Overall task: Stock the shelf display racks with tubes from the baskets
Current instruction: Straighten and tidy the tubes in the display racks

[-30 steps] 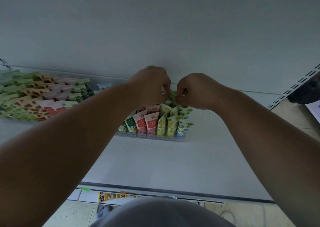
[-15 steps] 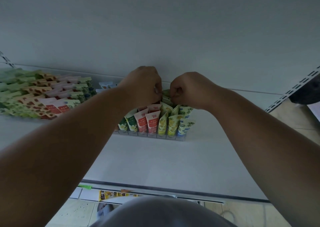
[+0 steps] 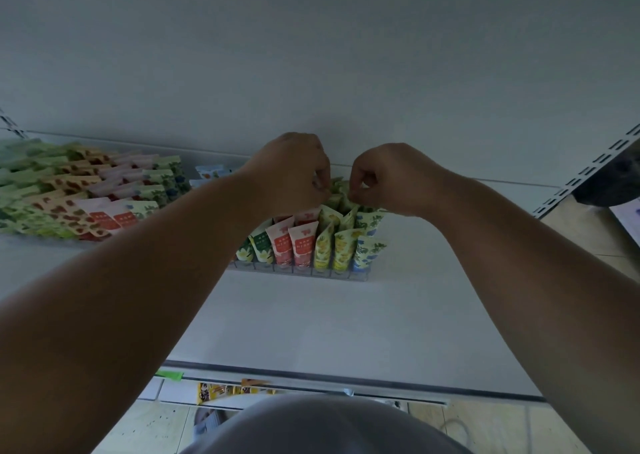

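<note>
A clear display rack [image 3: 301, 273] stands on the white shelf [image 3: 346, 332], filled with upright tubes: green, red [image 3: 301, 245], yellow [image 3: 341, 247] and blue-patterned ones. Both hands reach over its back rows. My left hand [image 3: 291, 173] has its fingers curled down and pinches the top of a green tube [image 3: 337, 190] at the back. Just to the right, my right hand [image 3: 388, 180] pinches the same cluster of green tube tops. What the fingertips hold is partly hidden by the knuckles.
A second, larger rack of tubes [image 3: 79, 197] fills the shelf's left side. A slotted shelf upright [image 3: 585, 173] runs along the right. Below the shelf's front edge [image 3: 346, 388] are price labels and tiled floor.
Both hands stay over the rack's back rows. They have spread slightly apart, and the view has shifted a little.
</note>
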`<state>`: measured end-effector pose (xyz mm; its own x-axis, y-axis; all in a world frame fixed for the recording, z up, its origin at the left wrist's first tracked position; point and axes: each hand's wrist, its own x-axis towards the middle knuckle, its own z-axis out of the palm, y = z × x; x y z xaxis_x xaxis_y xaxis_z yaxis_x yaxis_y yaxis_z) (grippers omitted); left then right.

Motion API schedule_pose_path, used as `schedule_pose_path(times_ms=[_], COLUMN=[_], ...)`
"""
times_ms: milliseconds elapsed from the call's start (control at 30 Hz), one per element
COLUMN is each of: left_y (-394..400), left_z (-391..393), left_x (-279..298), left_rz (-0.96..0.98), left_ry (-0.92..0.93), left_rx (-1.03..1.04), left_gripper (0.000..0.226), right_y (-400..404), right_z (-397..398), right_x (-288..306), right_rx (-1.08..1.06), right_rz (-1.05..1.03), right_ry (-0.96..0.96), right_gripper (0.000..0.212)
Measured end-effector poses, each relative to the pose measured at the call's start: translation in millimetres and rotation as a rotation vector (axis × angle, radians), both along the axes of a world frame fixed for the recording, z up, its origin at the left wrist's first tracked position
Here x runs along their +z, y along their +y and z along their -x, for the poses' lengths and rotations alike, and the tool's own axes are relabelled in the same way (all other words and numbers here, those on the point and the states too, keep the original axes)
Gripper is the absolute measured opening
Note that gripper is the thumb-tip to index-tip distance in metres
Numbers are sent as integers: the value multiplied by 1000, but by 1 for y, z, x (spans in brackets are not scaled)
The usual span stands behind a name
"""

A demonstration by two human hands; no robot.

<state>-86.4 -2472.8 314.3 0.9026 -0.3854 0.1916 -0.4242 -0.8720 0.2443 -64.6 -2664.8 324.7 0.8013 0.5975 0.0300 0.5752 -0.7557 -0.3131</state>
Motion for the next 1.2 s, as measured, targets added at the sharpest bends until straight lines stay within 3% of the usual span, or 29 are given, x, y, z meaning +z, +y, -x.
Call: schedule_pose_path(times_ms=[367,567,833,1200], left_y=[-6,-6,5,15], left_z=[0,3,28,24], left_x=[3,4,5,-7], left_rz=[-30,-4,13,-66], left_ry=[42,63,-57,-60], left_rx=[88,93,-2,75], left_gripper=[2,4,9,9], right_y=[1,10,6,19], right_z=[0,2,15,17], right_x=[5,11,14,6], right_rx=[61,140,62,105], right_rz=[62,124,-44,71], right_ry=[32,-61,10,97], right_gripper=[8,8,7,4])
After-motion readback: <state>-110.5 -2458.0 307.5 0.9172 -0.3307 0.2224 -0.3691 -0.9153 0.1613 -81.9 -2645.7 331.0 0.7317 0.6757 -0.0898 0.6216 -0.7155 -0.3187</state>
